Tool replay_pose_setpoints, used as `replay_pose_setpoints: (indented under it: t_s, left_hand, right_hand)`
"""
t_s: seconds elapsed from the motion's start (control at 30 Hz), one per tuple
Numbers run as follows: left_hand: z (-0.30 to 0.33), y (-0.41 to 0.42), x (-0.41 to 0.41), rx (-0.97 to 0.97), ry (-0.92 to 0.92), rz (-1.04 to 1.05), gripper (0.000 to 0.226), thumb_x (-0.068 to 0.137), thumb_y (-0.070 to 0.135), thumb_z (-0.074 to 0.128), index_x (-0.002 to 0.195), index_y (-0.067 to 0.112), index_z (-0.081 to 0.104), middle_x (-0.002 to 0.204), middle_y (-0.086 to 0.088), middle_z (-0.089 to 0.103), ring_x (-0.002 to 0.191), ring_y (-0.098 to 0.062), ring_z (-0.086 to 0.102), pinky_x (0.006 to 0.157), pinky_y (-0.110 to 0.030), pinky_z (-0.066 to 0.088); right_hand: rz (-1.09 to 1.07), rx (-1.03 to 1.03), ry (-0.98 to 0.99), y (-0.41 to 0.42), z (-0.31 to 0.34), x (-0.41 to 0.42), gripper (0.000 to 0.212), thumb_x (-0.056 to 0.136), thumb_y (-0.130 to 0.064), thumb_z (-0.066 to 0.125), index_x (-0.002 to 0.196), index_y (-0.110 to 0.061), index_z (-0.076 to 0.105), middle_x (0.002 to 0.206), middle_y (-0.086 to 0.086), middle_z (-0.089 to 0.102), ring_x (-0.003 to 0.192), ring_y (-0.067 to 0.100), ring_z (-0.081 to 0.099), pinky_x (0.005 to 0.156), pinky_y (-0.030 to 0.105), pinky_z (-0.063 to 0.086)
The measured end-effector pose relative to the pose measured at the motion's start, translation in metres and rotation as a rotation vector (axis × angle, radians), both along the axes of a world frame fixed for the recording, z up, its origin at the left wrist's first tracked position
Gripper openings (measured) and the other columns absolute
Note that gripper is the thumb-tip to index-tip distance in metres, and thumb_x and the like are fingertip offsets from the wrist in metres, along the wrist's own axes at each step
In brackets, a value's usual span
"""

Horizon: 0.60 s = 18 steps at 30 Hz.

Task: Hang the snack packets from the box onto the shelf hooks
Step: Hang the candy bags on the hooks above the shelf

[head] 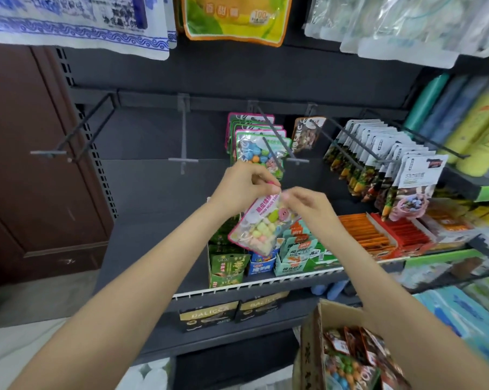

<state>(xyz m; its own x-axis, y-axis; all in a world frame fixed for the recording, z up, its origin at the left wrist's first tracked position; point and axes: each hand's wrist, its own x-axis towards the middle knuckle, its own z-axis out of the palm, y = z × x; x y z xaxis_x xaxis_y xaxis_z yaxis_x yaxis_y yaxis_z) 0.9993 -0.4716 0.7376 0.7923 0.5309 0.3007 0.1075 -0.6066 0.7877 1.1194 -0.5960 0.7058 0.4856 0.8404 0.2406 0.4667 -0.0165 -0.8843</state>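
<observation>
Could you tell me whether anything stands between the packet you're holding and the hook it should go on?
Nothing visible does: both hands pinch the pink packet just below the hook, whose free tip is bare in front of the packets already hung.

**Colours on the rack in front of you**

You hold a clear packet [261, 223] edged in pink, full of pastel yellow, green and pink sweets. Ahead, the hanging packets [258, 144] have green and pink borders with blue and orange sweets showing through. The shelf [153, 142] and its hooks [277, 136] are dark grey. To your right hang white packets [417, 175] with a dark label. The box [319, 347] is brown cardboard. Top left, a white bag [77, 26] carries a blue wave pattern.
</observation>
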Motion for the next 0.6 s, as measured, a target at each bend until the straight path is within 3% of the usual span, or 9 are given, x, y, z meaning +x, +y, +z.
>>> replay_pose_setpoints:
  t_s: [0.1,0.2,0.33,0.4,0.43,0.53,0.6]
  left_hand:
    - [-0.007,-0.01,0.005,-0.091,-0.082,0.017,0.016,0.079,0.019,0.075,0.095,0.015,0.073,0.075,0.013,0.066,0.072,0.003,0.063,0.067,-0.008,0.049]
    - [-0.015,-0.012,-0.002,-0.081,-0.122,0.026,0.027,0.081,0.017,0.073,0.108,0.02,0.069,0.086,0.013,0.066,0.072,0.008,0.06,0.069,-0.006,0.048]
    - [-0.022,-0.008,-0.014,-0.05,-0.124,0.022,0.034,0.083,0.012,0.07,0.115,0.025,0.067,0.105,0.007,0.066,0.074,-0.01,0.059,0.075,-0.024,0.057]
    - [-0.022,-0.008,-0.015,-0.083,-0.172,0.056,0.032,0.085,0.008,0.068,0.113,0.023,0.069,0.108,0.005,0.067,0.079,-0.02,0.063,0.073,-0.031,0.059]
    - [-0.022,-0.009,-0.015,-0.084,-0.199,0.076,0.032,0.085,0.007,0.067,0.113,0.023,0.069,0.106,0.007,0.068,0.082,-0.018,0.064,0.075,-0.032,0.059]
    - [-0.021,-0.01,-0.016,-0.059,-0.244,0.112,0.032,0.087,0.006,0.064,0.112,0.024,0.069,0.092,0.017,0.065,0.079,-0.007,0.061,0.081,-0.033,0.056]
    - [-0.021,-0.009,-0.017,-0.04,-0.252,0.136,0.032,0.088,0.006,0.062,0.113,0.026,0.069,0.089,0.017,0.062,0.079,-0.01,0.06,0.082,-0.035,0.055]
  right_hand:
    - [-0.007,0.05,-0.001,-0.012,0.0,0.0,0.017,0.09,-0.013,0.061,0.074,-0.011,0.065,0.059,-0.007,0.061,0.057,0.001,0.054,0.057,0.014,0.041]
    - [-0.158,0.184,0.129,-0.021,-0.004,0.004,0.019,0.09,-0.015,0.06,0.072,-0.014,0.065,0.062,-0.004,0.062,0.059,0.007,0.055,0.054,0.022,0.043]
    - [-0.308,0.266,0.162,-0.021,-0.007,0.005,0.019,0.092,-0.019,0.058,0.074,-0.02,0.063,0.061,-0.005,0.059,0.057,0.008,0.051,0.052,0.024,0.04]
    - [-0.318,0.315,0.118,-0.016,-0.004,0.002,0.013,0.093,-0.018,0.057,0.082,-0.021,0.063,0.064,0.001,0.059,0.06,0.012,0.05,0.058,0.03,0.041]
    - [-0.316,0.339,0.104,-0.014,-0.002,0.0,0.01,0.093,-0.017,0.057,0.09,-0.024,0.063,0.065,0.004,0.059,0.059,0.014,0.05,0.058,0.03,0.04]
    - [-0.314,0.36,-0.034,-0.009,0.001,-0.001,0.025,0.095,-0.014,0.054,0.114,-0.031,0.054,0.075,0.014,0.063,0.058,0.019,0.048,0.058,0.023,0.04]
    - [-0.318,0.319,-0.157,-0.006,-0.001,0.0,0.029,0.096,-0.011,0.051,0.118,-0.028,0.058,0.075,0.005,0.062,0.058,0.015,0.047,0.06,0.021,0.04]
